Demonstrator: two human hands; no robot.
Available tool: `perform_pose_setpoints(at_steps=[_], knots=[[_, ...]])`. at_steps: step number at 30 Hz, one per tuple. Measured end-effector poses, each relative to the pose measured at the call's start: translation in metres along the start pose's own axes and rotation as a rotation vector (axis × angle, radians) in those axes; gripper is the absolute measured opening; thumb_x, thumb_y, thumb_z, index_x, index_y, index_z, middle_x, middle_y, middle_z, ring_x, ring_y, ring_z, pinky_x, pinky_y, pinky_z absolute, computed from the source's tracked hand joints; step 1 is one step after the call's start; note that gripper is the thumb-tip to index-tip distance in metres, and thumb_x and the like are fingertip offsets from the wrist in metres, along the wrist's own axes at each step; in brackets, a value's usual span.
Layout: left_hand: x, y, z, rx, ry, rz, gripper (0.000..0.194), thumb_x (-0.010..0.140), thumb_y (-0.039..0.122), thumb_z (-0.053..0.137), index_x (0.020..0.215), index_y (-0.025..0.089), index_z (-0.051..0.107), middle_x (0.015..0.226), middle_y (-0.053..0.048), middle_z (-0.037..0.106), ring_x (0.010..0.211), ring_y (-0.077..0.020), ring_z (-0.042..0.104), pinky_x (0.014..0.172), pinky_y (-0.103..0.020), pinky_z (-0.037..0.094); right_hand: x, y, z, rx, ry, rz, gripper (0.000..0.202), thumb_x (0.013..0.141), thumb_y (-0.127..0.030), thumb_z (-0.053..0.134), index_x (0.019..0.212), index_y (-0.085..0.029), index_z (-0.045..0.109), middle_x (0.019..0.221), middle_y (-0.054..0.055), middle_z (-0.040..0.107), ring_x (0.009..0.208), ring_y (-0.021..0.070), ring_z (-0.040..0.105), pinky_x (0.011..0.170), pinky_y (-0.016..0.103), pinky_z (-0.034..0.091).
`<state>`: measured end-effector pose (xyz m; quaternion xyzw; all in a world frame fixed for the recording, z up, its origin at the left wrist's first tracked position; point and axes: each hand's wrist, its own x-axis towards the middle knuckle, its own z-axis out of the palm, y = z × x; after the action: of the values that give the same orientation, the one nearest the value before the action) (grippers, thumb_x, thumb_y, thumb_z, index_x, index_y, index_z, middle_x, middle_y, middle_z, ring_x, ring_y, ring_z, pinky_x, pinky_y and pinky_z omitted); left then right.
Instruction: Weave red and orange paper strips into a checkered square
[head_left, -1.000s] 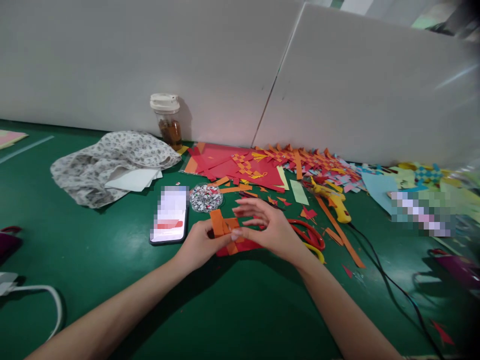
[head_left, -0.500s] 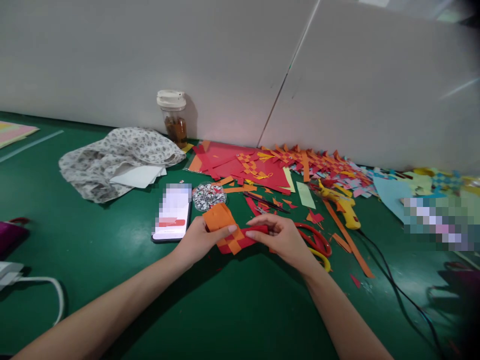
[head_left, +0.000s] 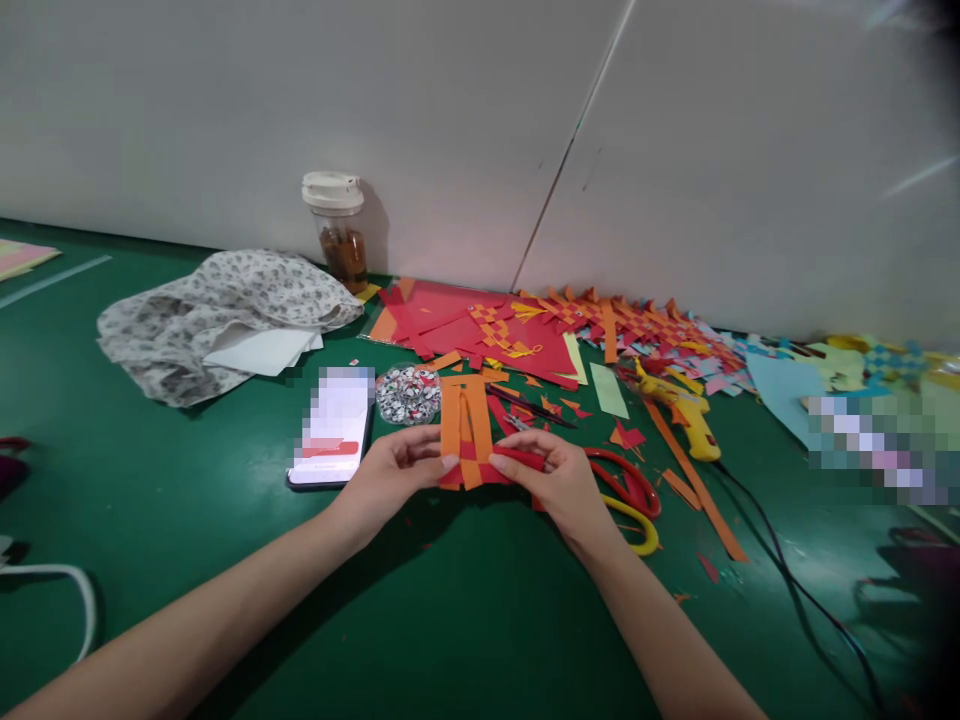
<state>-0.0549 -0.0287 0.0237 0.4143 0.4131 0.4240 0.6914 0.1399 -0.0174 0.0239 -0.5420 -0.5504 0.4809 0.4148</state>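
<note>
A small piece of woven paper strips, orange crossed with red, is held up between my two hands above the green table. My left hand pinches its left edge, thumb in front. On the other side my right hand grips the red strips where they leave the weave. The orange strips stand upright, with narrow gaps between them near the top. Beside my right hand lie the red handles and yellow handle of scissors; their blades are hidden.
A phone and a round dish of googly eyes lie behind my left hand. A lidded cup stands by the wall near a patterned cloth. To the right are a yellow glue gun, its cord and woven paper fish.
The woven piece has turned so its orange strips now point up, and gaps between them show. My left hand has shifted its hold to the left edge.
</note>
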Motion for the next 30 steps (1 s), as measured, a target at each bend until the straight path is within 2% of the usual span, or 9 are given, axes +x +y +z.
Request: perform_pose_setpoints(at_steps=[5,11,16,24,27,30], knots=[[0.001,-0.004,0.000,0.044,0.033,0.007,0.022,0.077,0.026,0.063,0.098,0.019,0.065,0.093,-0.003,0.073,0.079,-0.0159,0.067,0.077,-0.030,0.051,-0.001,0.000,0.003,-0.048,-0.016,-0.013,0.023,0.060,-0.033,0.076,0.075,-0.019,0.066,0.073,0.002,0.069,0.070,0.0173,0.065,0.067,0.030,0.052],[0.002,-0.008,0.000,0.062,0.014,0.043,0.037,0.070,0.018,0.069,0.105,0.018,0.060,0.102,-0.005,0.071,0.094,-0.0197,0.065,0.086,-0.034,0.049,0.001,0.004,0.001,-0.013,0.045,-0.059,0.022,0.061,-0.032,0.076,0.075,-0.019,0.065,0.074,0.002,0.068,0.072,0.0177,0.064,0.068,0.030,0.051],[0.003,-0.010,0.000,0.093,0.005,0.113,0.035,0.074,0.017,0.064,0.107,0.018,0.057,0.100,-0.005,0.070,0.094,-0.0190,0.065,0.089,-0.035,0.048,0.001,0.005,0.001,-0.018,0.049,-0.080,0.021,0.064,-0.033,0.074,0.078,-0.019,0.067,0.078,0.003,0.068,0.075,0.0179,0.063,0.067,0.029,0.051],[0.002,-0.015,-0.003,0.175,0.023,0.208,0.061,0.069,0.018,0.069,0.124,0.025,0.044,0.115,-0.007,0.062,0.089,-0.0194,0.065,0.083,-0.037,0.052,0.003,0.006,0.001,-0.018,0.109,-0.091,0.020,0.068,-0.036,0.071,0.081,-0.020,0.068,0.084,0.003,0.068,0.081,0.0193,0.062,0.073,0.031,0.049],[0.000,-0.014,-0.003,0.259,0.023,0.216,0.060,0.070,0.018,0.068,0.124,0.025,0.045,0.119,-0.007,0.059,0.090,-0.0197,0.064,0.082,-0.038,0.052,0.003,0.006,0.000,-0.013,0.123,-0.105,0.020,0.068,-0.036,0.070,0.081,-0.020,0.068,0.086,0.004,0.068,0.084,0.0200,0.061,0.074,0.032,0.048],[-0.001,-0.011,-0.003,0.322,0.060,0.216,0.052,0.071,0.021,0.067,0.120,0.025,0.048,0.119,-0.006,0.058,0.085,-0.0176,0.064,0.079,-0.035,0.053,0.003,0.005,-0.001,-0.039,0.094,-0.056,0.021,0.069,-0.038,0.068,0.080,-0.020,0.069,0.083,0.004,0.068,0.078,0.0188,0.061,0.068,0.030,0.048]])
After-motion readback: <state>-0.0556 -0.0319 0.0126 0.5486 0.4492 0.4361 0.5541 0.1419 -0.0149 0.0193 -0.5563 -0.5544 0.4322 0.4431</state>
